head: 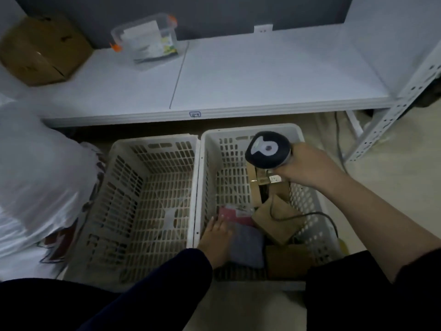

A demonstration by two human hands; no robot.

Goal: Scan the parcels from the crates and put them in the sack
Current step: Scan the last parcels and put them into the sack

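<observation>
1. Your right hand (pixel 307 166) is closed around the handle of the dark, round-headed handheld barcode scanner (pixel 268 149). You hold it above the far end of the right-hand white slotted plastic crate (pixel 229 177), with its head turned up toward you.
2. The scanner's thin dark cable (pixel 310 215) loops down across the parcels in that crate and out over its right side.
3. Your left hand (pixel 216 237) reaches into the same crate at its near left corner. The fingers are stretched out flat, not curled. The hand touches the left edge of the soft grey bag parcel (pixel 248 247), and the fingertips reach the flat red packet parcel (pixel 235 215) just beyond it.
4. The tan cardboard box parcel (pixel 279 223) lies tilted to the right of those two. The darker brown box parcel (pixel 288 261) lies at the near end, beside the grey one.
5. The left-hand white slotted plastic crate (pixel 152 187) stands touching the right-hand crate, side by side on the floor.
6. The white plastic sack with red print (pixel 35 175) stands just left of the left-hand crate.
7. Behind the crates runs the white metal shelf (pixel 262 75). On its left part sit a brown cardboard carton (pixel 43 51) and a clear plastic tub with orange clips (pixel 145 39).
</observation>
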